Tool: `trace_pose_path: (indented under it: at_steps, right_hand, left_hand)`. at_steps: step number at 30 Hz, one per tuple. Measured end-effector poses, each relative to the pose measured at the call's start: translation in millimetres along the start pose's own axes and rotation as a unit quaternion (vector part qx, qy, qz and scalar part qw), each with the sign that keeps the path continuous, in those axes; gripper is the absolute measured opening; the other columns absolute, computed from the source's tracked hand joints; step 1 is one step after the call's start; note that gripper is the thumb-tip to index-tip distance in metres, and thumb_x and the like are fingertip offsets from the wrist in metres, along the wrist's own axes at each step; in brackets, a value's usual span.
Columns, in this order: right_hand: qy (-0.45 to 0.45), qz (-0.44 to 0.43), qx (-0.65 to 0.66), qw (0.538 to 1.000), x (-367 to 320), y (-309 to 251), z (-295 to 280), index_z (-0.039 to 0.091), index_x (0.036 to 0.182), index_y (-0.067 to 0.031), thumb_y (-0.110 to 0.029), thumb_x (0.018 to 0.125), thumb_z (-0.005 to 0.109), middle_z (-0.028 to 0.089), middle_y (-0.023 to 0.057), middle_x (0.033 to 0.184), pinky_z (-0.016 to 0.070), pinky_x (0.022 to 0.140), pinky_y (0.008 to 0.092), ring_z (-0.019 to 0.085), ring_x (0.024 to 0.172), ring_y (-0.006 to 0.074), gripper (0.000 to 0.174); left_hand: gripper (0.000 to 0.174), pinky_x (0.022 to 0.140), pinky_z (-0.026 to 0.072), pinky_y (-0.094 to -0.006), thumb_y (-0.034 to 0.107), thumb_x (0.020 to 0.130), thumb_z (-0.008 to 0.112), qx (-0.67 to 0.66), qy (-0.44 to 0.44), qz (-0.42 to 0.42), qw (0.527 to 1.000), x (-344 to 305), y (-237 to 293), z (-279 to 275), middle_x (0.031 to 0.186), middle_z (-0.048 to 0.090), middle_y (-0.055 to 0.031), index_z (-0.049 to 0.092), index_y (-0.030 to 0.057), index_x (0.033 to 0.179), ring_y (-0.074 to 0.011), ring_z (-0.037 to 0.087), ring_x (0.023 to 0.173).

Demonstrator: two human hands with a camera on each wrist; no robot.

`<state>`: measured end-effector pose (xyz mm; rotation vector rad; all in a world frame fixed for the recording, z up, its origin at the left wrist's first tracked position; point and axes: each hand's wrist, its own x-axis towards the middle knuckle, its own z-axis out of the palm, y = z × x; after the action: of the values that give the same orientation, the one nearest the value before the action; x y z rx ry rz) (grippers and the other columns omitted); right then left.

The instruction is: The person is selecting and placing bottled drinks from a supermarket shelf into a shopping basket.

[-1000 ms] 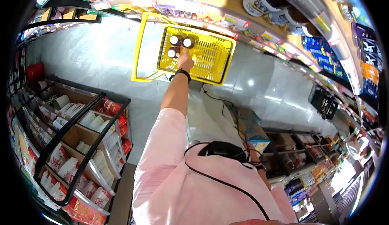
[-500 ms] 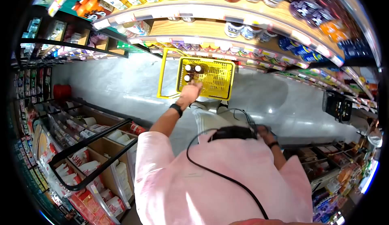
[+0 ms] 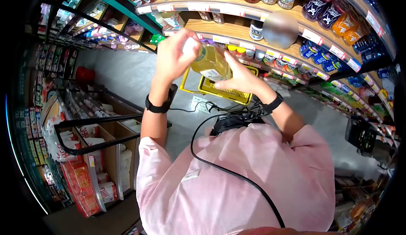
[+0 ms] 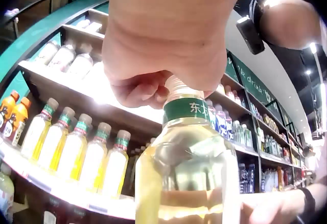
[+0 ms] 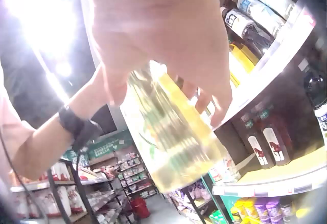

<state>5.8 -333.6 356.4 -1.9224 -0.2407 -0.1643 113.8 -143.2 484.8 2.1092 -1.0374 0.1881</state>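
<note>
A clear bottle of pale yellow drink (image 3: 211, 63) is held tilted in front of the chest, with a green band at its neck (image 4: 188, 110). My left hand (image 3: 175, 55) has its fingers curled round the capped top; in the left wrist view this hand (image 4: 168, 45) hides the cap. My right hand (image 3: 245, 80) grips the bottle's body, thumb on the near side. The right wrist view has this hand (image 5: 163, 35) over the bottle (image 5: 171, 132). Beyond and below it stands the yellow basket (image 3: 243, 98), largely hidden by bottle and hands.
Shelves (image 3: 232, 9) of bottles and jars curve across the front and right. Similar yellow bottles (image 4: 74, 144) stand in a row. A black-railed display (image 3: 86, 150) with packets is at left, a red bin (image 3: 85, 74) farther off. Black cables (image 3: 203, 108) hang at the waist.
The left hand has risen from over the basket to the bottle's top. The right hand has come up from the waist side, and both now hold a bottle. The view has shifted towards the shelves.
</note>
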Motion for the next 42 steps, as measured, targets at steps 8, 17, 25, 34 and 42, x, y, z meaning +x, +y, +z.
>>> trace_pose_path:
  at_steps: [8,17,25,34,42]
  right_hand:
    - [-0.004,0.040,0.190,0.981,17.3,-20.5,17.9,0.036,0.147,-0.0023,-0.015,0.078,0.080,0.056,0.0111,0.130,0.0446,0.100,0.0354,0.054,0.119,0.0191,0.083]
    - [-0.025,0.063,0.318,0.946,1.8,-32.2,1.8,0.055,0.127,0.0004,-0.013,0.082,0.076,0.068,0.0036,0.099,0.0516,0.079,0.0261,0.064,0.088,0.0087,0.051]
    - [0.008,0.044,0.289,0.956,3.5,-19.7,14.0,0.053,0.129,-0.0005,-0.010,0.077,0.081,0.068,0.0045,0.102,0.0520,0.081,0.0285,0.064,0.089,0.0103,0.059]
    - [-0.059,0.097,0.278,0.954,14.1,-20.0,20.3,0.055,0.124,0.0025,-0.005,0.080,0.077,0.067,0.0065,0.110,0.0511,0.089,0.0304,0.063,0.099,0.0127,0.050]
    - [0.010,0.097,0.278,0.955,30.1,-35.3,43.6,0.055,0.125,0.0031,-0.010,0.083,0.074,0.067,0.0059,0.106,0.0520,0.083,0.0292,0.063,0.092,0.0113,0.047]
  left_hand:
    - [0.023,0.067,0.0428,-0.0214,0.021,0.094,0.060,-0.141,-0.008,-0.071,0.987,33.8,-13.3,4.0,0.079,0.062,0.0027,0.064,-0.0006,0.087,-0.0042,0.052,0.073]
    - [0.034,0.060,0.0364,-0.0204,0.034,0.092,0.065,-0.227,-0.020,-0.220,0.948,44.6,-26.2,12.6,0.073,0.060,0.0037,0.068,0.0022,0.080,-0.0028,0.049,0.065]
    - [0.032,0.062,0.0401,-0.0207,0.030,0.090,0.068,-0.244,-0.021,-0.192,0.950,41.5,-11.3,10.2,0.071,0.061,0.0042,0.069,0.0000,0.079,-0.0031,0.050,0.067]
    - [0.036,0.060,0.0389,-0.0212,0.033,0.094,0.066,-0.194,-0.023,-0.245,0.950,35.6,-40.4,3.3,0.072,0.060,0.0030,0.067,0.0012,0.077,-0.0031,0.049,0.065]
    - [0.045,0.051,0.0330,-0.0235,0.042,0.095,0.063,-0.212,-0.003,-0.259,0.942,46.3,-76.8,2.2,0.061,0.052,0.0056,0.070,0.0011,0.078,-0.0033,0.041,0.057]
